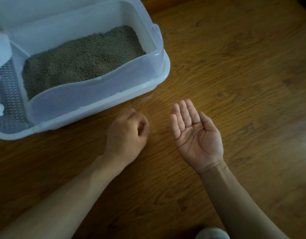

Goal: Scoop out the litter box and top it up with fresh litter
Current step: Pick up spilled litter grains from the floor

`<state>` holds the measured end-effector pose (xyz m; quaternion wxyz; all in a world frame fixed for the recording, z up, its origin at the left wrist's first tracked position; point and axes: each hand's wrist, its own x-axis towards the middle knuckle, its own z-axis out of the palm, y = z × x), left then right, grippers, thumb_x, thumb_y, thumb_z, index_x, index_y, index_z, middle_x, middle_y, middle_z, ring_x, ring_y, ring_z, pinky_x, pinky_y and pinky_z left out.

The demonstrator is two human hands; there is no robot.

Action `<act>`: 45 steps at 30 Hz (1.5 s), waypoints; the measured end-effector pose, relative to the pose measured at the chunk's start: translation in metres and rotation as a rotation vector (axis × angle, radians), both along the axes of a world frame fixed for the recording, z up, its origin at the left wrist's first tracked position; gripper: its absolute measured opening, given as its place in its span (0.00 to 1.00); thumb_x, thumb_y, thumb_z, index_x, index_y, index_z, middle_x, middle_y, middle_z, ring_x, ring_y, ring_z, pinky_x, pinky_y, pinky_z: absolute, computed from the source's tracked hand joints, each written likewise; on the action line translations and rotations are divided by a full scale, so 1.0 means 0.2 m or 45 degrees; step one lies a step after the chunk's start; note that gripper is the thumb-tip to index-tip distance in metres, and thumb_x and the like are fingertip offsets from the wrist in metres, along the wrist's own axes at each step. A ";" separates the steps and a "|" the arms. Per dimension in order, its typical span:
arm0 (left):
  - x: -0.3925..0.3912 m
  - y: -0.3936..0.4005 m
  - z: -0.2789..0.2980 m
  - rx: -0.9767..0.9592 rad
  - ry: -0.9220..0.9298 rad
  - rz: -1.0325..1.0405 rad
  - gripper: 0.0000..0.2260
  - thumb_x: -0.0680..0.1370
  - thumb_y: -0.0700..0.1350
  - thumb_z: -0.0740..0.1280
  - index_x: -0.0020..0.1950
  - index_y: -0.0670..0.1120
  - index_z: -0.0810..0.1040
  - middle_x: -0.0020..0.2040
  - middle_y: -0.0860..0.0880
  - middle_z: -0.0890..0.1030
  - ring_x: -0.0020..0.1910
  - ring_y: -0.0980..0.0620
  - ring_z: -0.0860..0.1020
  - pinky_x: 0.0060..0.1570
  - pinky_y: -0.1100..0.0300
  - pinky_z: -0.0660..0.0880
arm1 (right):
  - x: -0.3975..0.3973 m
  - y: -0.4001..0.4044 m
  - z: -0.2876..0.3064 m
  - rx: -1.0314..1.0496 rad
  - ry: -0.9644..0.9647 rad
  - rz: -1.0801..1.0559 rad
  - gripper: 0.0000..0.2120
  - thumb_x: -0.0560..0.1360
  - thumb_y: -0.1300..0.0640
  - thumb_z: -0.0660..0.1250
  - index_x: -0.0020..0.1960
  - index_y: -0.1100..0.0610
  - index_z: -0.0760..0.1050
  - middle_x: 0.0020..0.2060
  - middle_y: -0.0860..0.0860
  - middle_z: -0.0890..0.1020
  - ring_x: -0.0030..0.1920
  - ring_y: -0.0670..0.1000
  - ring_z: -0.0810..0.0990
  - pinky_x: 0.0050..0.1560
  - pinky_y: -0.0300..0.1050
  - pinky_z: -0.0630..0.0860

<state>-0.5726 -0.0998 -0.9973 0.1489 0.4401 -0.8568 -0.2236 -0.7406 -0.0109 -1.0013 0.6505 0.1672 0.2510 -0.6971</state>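
We are crouched over a wooden floor [235, 75], which carries everything here. The largest thing on it is the litter box [159, 73], a white tray with a translucent high wall, set toward the far left of the floor we can see. Its wall dips low on the side nearest us, probably so a cat can step in, and that dip also gives us easy reach. Inside lies a bed of grey litter [83, 57], fairly level and filling most of the pan. At the box's left end a perforated grate [11, 94] forms a step, likely there to catch grains from paws.

Our left hand [127, 133] is knuckles up just beside the box's near wall, with fingers curled inward; whether it pinches anything we cannot tell. Our right hand [195, 133] is held palm up and spread, well apart from the box, cupped slightly. A few dark specks [192, 134] sit in its palm, so we judge it serves as a tray for stray grains picked off the floor.
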 end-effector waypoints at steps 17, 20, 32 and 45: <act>0.12 0.30 0.26 -0.287 0.573 -0.079 0.06 0.79 0.42 0.71 0.48 0.41 0.86 0.36 0.52 0.79 0.37 0.60 0.71 0.38 0.67 0.70 | 0.26 -0.02 0.14 -0.095 0.005 0.122 0.26 0.82 0.53 0.48 0.65 0.70 0.74 0.61 0.67 0.78 0.66 0.63 0.75 0.69 0.57 0.68; 0.25 0.23 0.22 -0.171 0.591 0.005 0.05 0.78 0.42 0.70 0.48 0.41 0.84 0.36 0.58 0.71 0.34 0.66 0.66 0.37 0.73 0.64 | 0.23 -0.03 0.13 -0.085 0.030 0.102 0.28 0.83 0.51 0.46 0.64 0.69 0.75 0.60 0.65 0.80 0.66 0.61 0.76 0.68 0.56 0.70; 0.33 0.02 -0.08 0.031 0.037 0.163 0.03 0.76 0.45 0.73 0.46 0.47 0.84 0.36 0.56 0.72 0.33 0.61 0.68 0.32 0.67 0.64 | 0.17 0.04 0.13 -0.089 0.062 0.077 0.27 0.83 0.52 0.46 0.65 0.68 0.75 0.61 0.64 0.80 0.67 0.60 0.75 0.69 0.55 0.69; 0.26 0.01 -0.13 -0.077 -0.182 0.008 0.04 0.79 0.44 0.68 0.44 0.48 0.78 0.41 0.54 0.74 0.42 0.55 0.73 0.34 0.63 0.68 | 0.15 0.13 0.02 -0.038 -0.040 0.093 0.28 0.83 0.50 0.45 0.65 0.67 0.75 0.61 0.63 0.80 0.67 0.59 0.75 0.69 0.54 0.68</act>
